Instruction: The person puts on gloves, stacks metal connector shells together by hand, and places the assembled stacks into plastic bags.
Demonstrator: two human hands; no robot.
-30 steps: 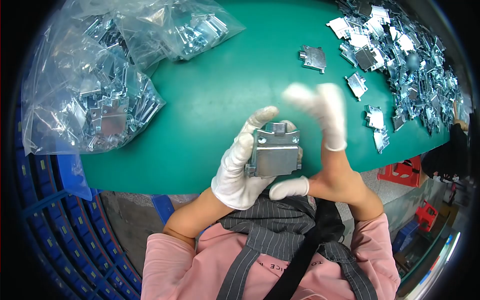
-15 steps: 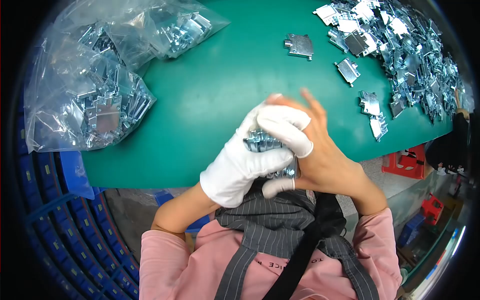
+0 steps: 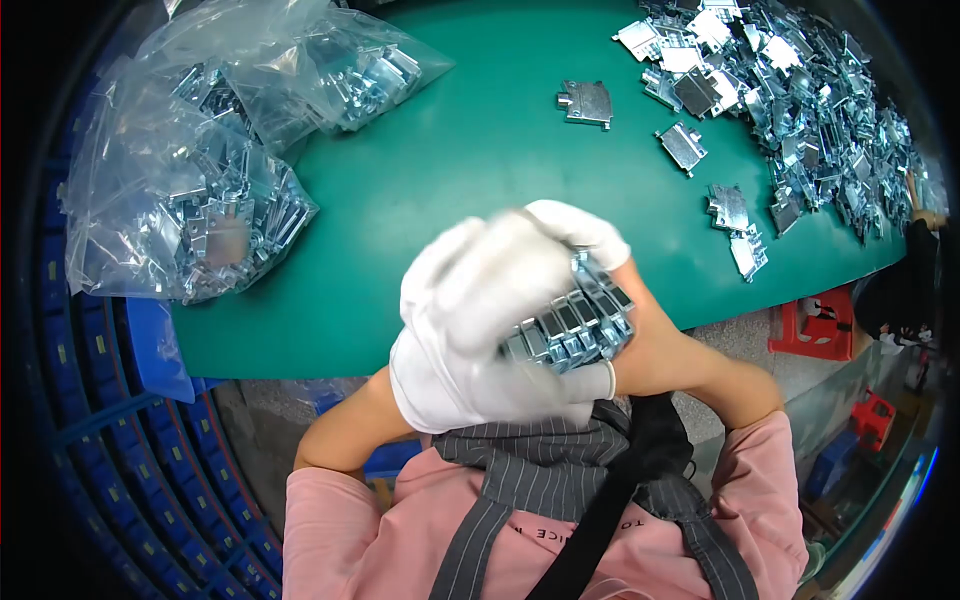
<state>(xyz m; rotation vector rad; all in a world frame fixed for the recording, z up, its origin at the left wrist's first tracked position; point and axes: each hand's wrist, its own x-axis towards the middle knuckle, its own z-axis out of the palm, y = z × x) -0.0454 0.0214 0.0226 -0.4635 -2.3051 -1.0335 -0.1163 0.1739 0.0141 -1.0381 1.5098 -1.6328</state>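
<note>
A stack of several silver metal parts [image 3: 575, 325] is held between my two hands in front of my body, its narrow ends facing up. My left hand [image 3: 465, 320], in a white glove, closes over the left side of the stack; its fingers are blurred by motion. Around the right side wraps my right hand [image 3: 642, 325], with white covers on its fingers and thumb and a bare palm. Part of the stack is hidden under the gloved fingers.
Clear plastic bags [image 3: 190, 200] of metal parts lie at the left of the green table [image 3: 470, 130]. A large heap of parts [image 3: 820, 130] fills the right. Between them lie loose parts [image 3: 585, 103]. A red stool [image 3: 815, 325] stands below the right edge.
The single wide part face seen in my left hand earlier is now turned, showing a row of ends. My right hand has come in from the right and closed around the stack.
</note>
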